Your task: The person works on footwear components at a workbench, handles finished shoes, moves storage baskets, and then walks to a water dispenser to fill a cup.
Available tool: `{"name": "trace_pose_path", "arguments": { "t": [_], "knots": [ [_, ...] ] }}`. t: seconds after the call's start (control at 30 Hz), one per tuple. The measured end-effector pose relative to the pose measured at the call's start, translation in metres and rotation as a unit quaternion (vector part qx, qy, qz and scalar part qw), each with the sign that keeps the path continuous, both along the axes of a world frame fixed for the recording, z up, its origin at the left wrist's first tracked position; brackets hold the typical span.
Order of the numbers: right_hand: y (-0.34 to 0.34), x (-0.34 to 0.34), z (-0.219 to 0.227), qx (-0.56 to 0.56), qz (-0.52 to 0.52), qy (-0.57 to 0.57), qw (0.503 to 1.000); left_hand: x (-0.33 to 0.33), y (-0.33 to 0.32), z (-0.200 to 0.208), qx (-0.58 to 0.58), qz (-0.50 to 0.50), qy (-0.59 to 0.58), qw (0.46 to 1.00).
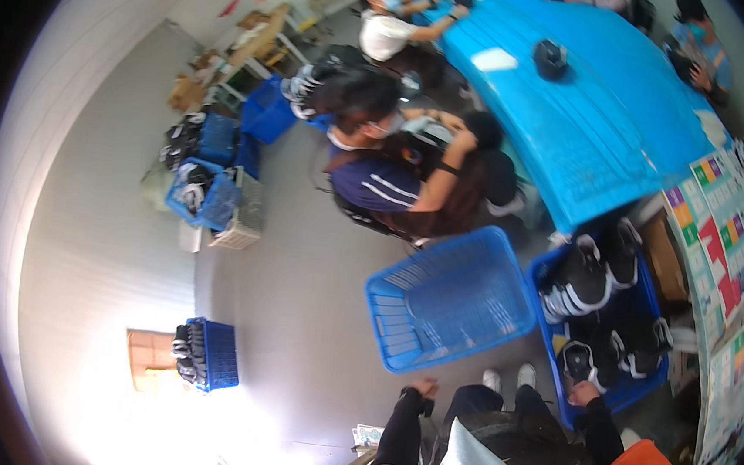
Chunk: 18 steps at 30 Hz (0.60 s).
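My left hand [424, 385] hangs in the air in front of my body, beyond the near edge of the empty blue basket [388, 356]. Its fingers look loosely stretched, with nothing in them. At the near left side of a second blue basket [659, 378], my right hand [584, 393] is closed. It meets the end of a black sneaker [579, 361]; whether it grips the shoe or something else is hidden. Several black sneakers with white stripes [579, 284] lie in that basket.
A blue-covered table [573, 117] reaches away at the upper right. A seated person [385, 177] handles a dark shoe beside it. Other people work farther off. A sheet-covered bench [730, 234] runs along my right. Stacked baskets [209, 193] and a shoe-filled basket [221, 356] stand left.
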State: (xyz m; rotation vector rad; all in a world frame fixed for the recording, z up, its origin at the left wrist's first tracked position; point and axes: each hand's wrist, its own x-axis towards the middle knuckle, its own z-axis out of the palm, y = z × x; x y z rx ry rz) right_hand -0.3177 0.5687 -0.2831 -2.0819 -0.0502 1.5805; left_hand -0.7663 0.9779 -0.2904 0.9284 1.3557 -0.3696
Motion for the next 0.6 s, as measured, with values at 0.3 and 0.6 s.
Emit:
{"name": "trace_pose_path", "arguments": {
  "t": [0.3,0.6],
  "knots": [
    [0.150,0.033,-0.049,0.060,0.276,-0.063,0.957,-0.269,-0.043,0.140,0.057,0.008,-0.038,0.998],
    [0.402,-0.148,-0.011,0.090,0.605,-0.119,0.782,-0.447,-0.045,0.096,0.330,-0.393,-0.080,0.854]
  ]
}}
